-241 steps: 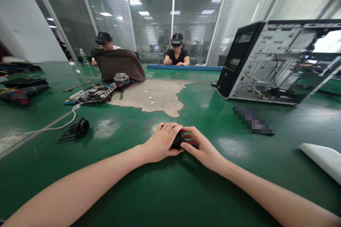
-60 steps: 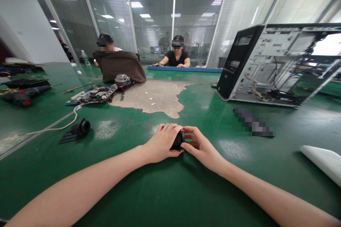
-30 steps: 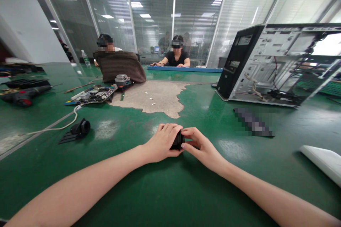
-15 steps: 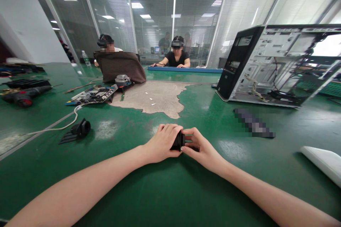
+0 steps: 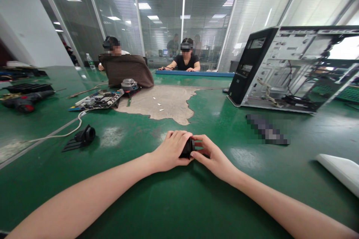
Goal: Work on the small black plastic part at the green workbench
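Hands at lower centre of the frame: left hand (image 5: 171,151) is closed over a small black part (image 5: 187,148), fingers curled across its top so that most of it is hidden; right hand (image 5: 211,155) meets it from the right, thumb and forefinger pinched on the part's exposed end, remaining fingers loosely bent. The part sits low, at or just above the green table (image 5: 179,201); contact with the surface cannot be confirmed.

Progress, as judged: work on the part is under way and not finished. Both hands are engaged on it, nothing has been set aside beside them, and no separated piece is visible near the hands. What exactly is being done at the joint is hidden by the fingers.

Surroundings: a similar black part with a fin-like base (image 5: 82,137) lies at left of centre, beside a white cable (image 5: 60,131). A circuit board (image 5: 97,100) rests further up at left. An open computer case (image 5: 291,68) stands at upper right. A white object (image 5: 340,171) lies at the right edge. Two other persons sit at the far side of the table, upper centre.
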`<control>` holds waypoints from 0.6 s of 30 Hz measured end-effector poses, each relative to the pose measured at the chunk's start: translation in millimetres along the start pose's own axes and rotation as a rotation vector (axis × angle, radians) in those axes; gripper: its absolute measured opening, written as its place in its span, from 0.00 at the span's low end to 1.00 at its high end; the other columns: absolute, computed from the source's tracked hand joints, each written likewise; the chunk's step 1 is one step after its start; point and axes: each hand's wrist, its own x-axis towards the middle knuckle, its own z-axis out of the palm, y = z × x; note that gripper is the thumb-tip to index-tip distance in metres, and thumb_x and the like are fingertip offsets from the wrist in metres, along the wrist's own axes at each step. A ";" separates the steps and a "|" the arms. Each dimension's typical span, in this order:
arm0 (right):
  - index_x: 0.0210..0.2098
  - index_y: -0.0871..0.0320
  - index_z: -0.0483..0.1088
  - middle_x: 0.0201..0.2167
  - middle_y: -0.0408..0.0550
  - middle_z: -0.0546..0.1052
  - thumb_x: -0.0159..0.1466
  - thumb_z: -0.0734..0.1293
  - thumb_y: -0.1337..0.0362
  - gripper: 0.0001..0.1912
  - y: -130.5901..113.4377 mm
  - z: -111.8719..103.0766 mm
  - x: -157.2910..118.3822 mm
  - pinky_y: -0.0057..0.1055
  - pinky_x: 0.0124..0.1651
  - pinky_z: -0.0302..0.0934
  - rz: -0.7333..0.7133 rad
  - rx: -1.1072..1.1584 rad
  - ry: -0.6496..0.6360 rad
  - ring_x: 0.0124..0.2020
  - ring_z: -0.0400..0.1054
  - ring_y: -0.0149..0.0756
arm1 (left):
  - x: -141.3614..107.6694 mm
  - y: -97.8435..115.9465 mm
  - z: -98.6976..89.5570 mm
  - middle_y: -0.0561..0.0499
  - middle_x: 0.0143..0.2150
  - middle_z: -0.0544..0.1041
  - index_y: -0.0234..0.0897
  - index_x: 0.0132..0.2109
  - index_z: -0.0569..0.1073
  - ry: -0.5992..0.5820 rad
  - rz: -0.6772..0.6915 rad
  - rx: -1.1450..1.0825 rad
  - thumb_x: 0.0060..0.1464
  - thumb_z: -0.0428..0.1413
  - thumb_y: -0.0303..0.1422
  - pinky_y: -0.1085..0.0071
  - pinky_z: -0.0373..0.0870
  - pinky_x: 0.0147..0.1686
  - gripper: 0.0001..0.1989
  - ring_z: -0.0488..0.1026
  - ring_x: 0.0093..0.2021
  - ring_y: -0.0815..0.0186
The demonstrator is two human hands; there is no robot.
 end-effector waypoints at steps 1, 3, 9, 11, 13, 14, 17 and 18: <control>0.47 0.54 0.59 0.46 0.49 0.66 0.59 0.63 0.68 0.17 0.1 0.0 -0.2 0.39 0.46 0.66 -0.007 0.004 -0.007 0.48 0.65 0.39 | -0.1 -0.2 0.1 0.42 0.51 0.64 0.35 0.53 0.54 -0.001 0.002 0.000 0.47 0.55 0.37 0.59 0.55 0.47 0.28 0.61 0.50 0.55; 0.45 0.53 0.59 0.44 0.47 0.66 0.58 0.64 0.68 0.16 0.7 -0.3 -0.5 0.38 0.47 0.66 -0.027 0.025 -0.016 0.48 0.65 0.38 | -0.3 -0.6 0.6 0.42 0.51 0.64 0.34 0.53 0.53 0.001 0.005 0.000 0.47 0.56 0.36 0.59 0.55 0.47 0.29 0.61 0.50 0.55; 0.41 0.53 0.62 0.44 0.46 0.65 0.58 0.64 0.67 0.11 2.7 -1.8 0.2 0.35 0.48 0.65 -0.048 0.034 0.013 0.47 0.66 0.36 | -0.6 -0.3 1.6 0.42 0.52 0.64 0.35 0.53 0.53 0.012 0.001 0.001 0.47 0.55 0.37 0.59 0.55 0.47 0.29 0.61 0.50 0.54; 0.42 0.53 0.61 0.44 0.46 0.66 0.59 0.64 0.67 0.12 1.9 -1.7 0.4 0.36 0.47 0.66 -0.023 0.026 0.013 0.46 0.66 0.36 | -0.3 0.2 1.1 0.41 0.52 0.64 0.34 0.53 0.53 0.012 0.001 0.002 0.47 0.55 0.37 0.59 0.55 0.47 0.29 0.61 0.50 0.54; 0.44 0.53 0.60 0.44 0.47 0.67 0.59 0.64 0.67 0.14 0.4 -1.4 0.4 0.36 0.45 0.66 0.003 0.028 0.015 0.46 0.66 0.37 | 0.1 0.7 0.1 0.41 0.51 0.64 0.34 0.53 0.54 0.007 0.001 0.001 0.47 0.55 0.37 0.59 0.55 0.47 0.28 0.61 0.50 0.54; 0.45 0.53 0.59 0.45 0.47 0.67 0.58 0.64 0.67 0.15 -0.2 -1.2 0.3 0.37 0.45 0.66 0.014 0.030 0.017 0.46 0.66 0.37 | 0.3 0.9 -0.4 0.42 0.51 0.64 0.34 0.53 0.54 0.005 0.002 -0.001 0.47 0.55 0.36 0.59 0.55 0.47 0.28 0.61 0.50 0.54; 0.47 0.53 0.58 0.47 0.49 0.66 0.59 0.63 0.67 0.17 -0.9 -0.9 0.2 0.38 0.44 0.67 0.027 0.016 0.014 0.47 0.66 0.38 | 0.6 1.3 -1.5 0.42 0.51 0.64 0.34 0.52 0.54 0.004 0.002 -0.007 0.47 0.55 0.36 0.60 0.56 0.47 0.27 0.61 0.50 0.55; 0.47 0.54 0.58 0.46 0.49 0.66 0.59 0.63 0.67 0.17 -0.6 -1.0 0.1 0.38 0.45 0.66 0.028 0.008 0.010 0.47 0.66 0.38 | 0.5 1.2 -1.6 0.42 0.51 0.64 0.34 0.52 0.54 0.003 0.001 -0.007 0.47 0.55 0.36 0.60 0.56 0.47 0.27 0.61 0.50 0.55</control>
